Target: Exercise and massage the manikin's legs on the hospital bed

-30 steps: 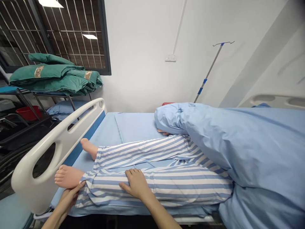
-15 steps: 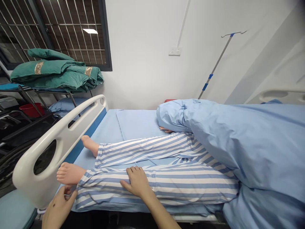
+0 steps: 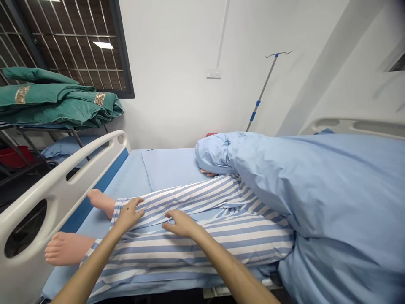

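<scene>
Blue-and-white striped trousers (image 3: 253, 236) cover the two legs of a figure lying on the bed, whose smooth feet look like a manikin's. The near bare foot (image 3: 66, 249) and the far bare foot (image 3: 101, 200) point left. My left hand (image 3: 130, 214) is over the far leg's lower part near the cuff, fingers apart and curved. To its right, my right hand (image 3: 181, 223) hovers at the gap between the legs, thumb and fingers spread. Whether either hand touches the cloth I cannot tell. Neither holds anything.
A light-blue quilt (image 3: 316, 181) covers the upper body, with the figure's fingers (image 3: 208, 172) showing at its edge. The white footboard (image 3: 57, 185) rises at left. Behind are an IV pole (image 3: 264, 86) and green folded bedding (image 3: 63, 103).
My left hand has left the near trouser cuff and moved up and across to the far leg. My right hand has come off the near leg, slightly farther over. The view has shifted right.
</scene>
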The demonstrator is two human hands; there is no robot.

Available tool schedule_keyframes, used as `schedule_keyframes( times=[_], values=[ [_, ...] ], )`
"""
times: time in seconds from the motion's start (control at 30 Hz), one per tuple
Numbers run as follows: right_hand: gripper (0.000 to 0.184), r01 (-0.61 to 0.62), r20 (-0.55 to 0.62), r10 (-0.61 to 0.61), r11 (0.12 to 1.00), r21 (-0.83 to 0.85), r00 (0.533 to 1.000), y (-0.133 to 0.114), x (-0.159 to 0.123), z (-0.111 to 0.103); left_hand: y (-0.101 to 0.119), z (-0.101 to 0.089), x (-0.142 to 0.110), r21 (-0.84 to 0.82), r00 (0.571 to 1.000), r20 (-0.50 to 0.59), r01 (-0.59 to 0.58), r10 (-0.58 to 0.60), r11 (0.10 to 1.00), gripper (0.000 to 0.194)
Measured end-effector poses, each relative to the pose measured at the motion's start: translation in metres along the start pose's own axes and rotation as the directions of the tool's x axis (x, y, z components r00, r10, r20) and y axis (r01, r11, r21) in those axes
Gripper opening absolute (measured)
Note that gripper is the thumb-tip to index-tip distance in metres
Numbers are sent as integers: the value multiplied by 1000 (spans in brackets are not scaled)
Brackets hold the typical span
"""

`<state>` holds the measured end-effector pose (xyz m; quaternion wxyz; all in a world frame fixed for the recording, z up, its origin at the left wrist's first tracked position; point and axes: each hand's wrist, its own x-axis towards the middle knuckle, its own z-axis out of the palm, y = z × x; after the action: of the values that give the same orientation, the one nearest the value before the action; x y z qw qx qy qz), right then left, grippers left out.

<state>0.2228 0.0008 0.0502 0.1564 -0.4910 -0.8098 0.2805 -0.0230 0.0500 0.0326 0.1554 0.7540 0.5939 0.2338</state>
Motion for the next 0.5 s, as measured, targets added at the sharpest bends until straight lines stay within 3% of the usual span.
schedule_keyframes(
  times=[0.1,0.2,0.4,0.5],
  values=[
    [42,-59,75,67,993,-105,995,31,12,-37,-21,10,36,151,999,37,-19,14,988,55],
    [37,-146,203,185,970,-192,961,67,28,-55,-41,19,57,270,986,152,20,-64,963,74],
    [12,-163,355,252,951,-263,900,125,47,-43,-70,23,70,439,948,286,3,-143,898,87],
    [12,-173,324,228,966,-191,918,147,45,-35,-80,16,70,413,936,292,61,-196,909,79]
  ],
)
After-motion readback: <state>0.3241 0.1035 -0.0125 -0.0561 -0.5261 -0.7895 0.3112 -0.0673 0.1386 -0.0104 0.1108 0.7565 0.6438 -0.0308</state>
